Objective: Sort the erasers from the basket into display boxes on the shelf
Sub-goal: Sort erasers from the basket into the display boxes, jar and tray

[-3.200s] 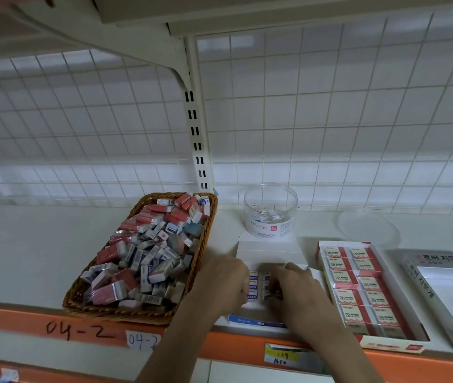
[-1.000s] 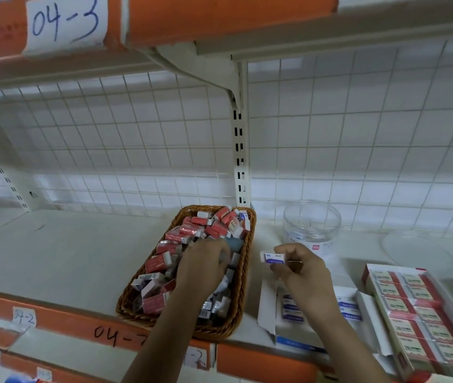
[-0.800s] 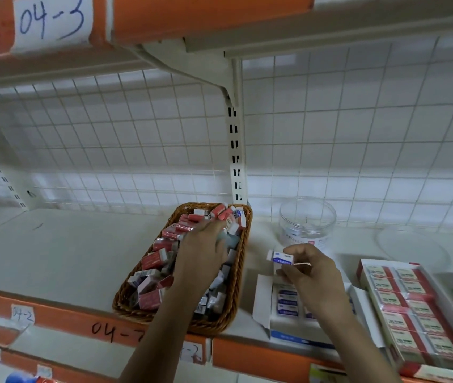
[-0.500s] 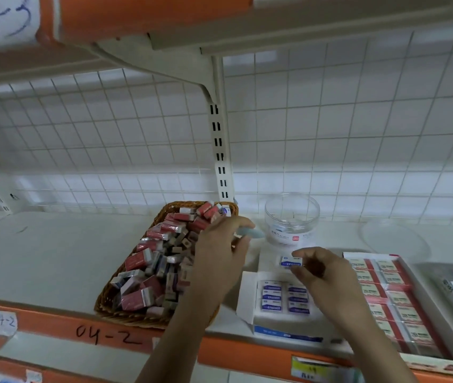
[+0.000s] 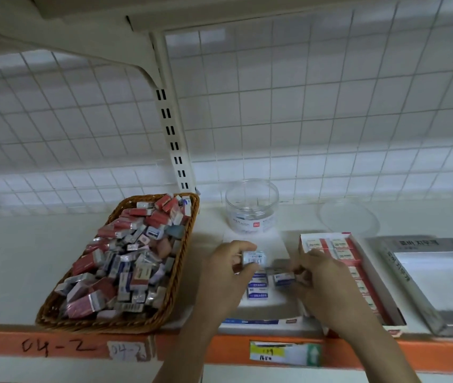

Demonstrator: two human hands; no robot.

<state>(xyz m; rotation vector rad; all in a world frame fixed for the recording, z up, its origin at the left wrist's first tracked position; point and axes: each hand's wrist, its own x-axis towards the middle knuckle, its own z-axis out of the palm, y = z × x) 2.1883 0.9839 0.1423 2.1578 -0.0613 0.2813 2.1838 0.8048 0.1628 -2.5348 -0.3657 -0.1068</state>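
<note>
Hands (image 5: 226,275) (image 5: 323,283) with erasers (image 5: 253,257) above display box (image 5: 270,308)

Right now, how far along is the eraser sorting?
Done: the red display box looks full, and a few blue-label erasers sit in the white display box. In hand: the left hand holds a barcoded eraser, the right hand pinches a blue-label eraser beside them. Left: the wicker basket is heaped.
</note>
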